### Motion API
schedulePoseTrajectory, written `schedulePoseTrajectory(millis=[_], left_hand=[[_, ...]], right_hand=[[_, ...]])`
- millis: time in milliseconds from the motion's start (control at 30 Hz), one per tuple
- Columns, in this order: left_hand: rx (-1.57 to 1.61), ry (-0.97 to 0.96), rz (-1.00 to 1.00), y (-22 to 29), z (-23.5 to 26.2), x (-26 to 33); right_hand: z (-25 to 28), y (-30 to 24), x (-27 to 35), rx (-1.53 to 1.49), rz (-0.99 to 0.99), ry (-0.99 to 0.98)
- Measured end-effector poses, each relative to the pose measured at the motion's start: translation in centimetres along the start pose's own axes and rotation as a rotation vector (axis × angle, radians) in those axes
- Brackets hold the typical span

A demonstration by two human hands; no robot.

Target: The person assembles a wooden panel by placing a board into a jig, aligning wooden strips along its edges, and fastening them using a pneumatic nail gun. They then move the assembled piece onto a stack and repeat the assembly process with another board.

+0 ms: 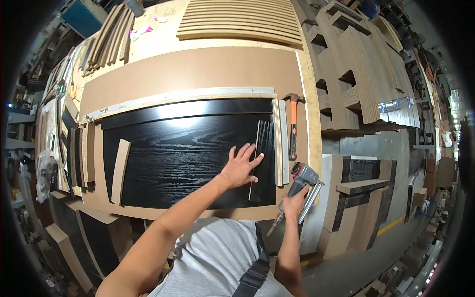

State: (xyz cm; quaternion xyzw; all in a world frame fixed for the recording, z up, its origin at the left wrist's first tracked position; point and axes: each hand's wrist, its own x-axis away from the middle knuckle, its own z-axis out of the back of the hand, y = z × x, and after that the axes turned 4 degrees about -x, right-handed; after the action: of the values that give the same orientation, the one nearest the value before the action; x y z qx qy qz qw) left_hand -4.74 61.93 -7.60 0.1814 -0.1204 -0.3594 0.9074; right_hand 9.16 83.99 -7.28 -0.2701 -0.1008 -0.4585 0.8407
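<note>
A large black wood-grain panel (183, 148) lies flat on the bench. Near its right end rests a narrow black board (265, 143), roughly crosswise to the grain. My left hand (238, 168) is open, fingers spread, touching this board's left edge. To the right of the panel, my right hand (295, 202) is wrapped around the handle of a grey and red air nail gun (307, 173), with a hose fitting at its lower end. A bare wood strip (120, 171) lies across the panel's left part.
Wooden fences with metal edging border the panel at the back (183, 95) and right (278, 163). A hammer (293, 126) with an orange and black handle lies beyond the right fence. Slats (237, 22) lie at the back; stacked boards (356, 74) and assembled pieces (356, 198) stand to the right.
</note>
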Motion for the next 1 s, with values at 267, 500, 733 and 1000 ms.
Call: schedulePoseTrajectory(millis=[267, 500, 733, 1000], left_hand=[[0.028, -0.008, 0.054, 0.5, -2.8, -2.6], [0.065, -0.020, 0.053, -0.8, -2.1, -3.6], [0.132, -0.012, 0.044, -1.3, -2.4, -3.3], [0.226, -0.075, 0.011, -1.7, -1.7, -3.3]], right_hand=[[5.9, 4.1, -1.8, -0.716, 0.024, -0.242], [12.9, -3.5, 0.9, -0.639, -0.158, -0.272], [11.3, -12.0, -2.1, -0.778, 0.095, -0.637], [7.9, -20.4, -6.5, -0.654, 0.172, -0.784]])
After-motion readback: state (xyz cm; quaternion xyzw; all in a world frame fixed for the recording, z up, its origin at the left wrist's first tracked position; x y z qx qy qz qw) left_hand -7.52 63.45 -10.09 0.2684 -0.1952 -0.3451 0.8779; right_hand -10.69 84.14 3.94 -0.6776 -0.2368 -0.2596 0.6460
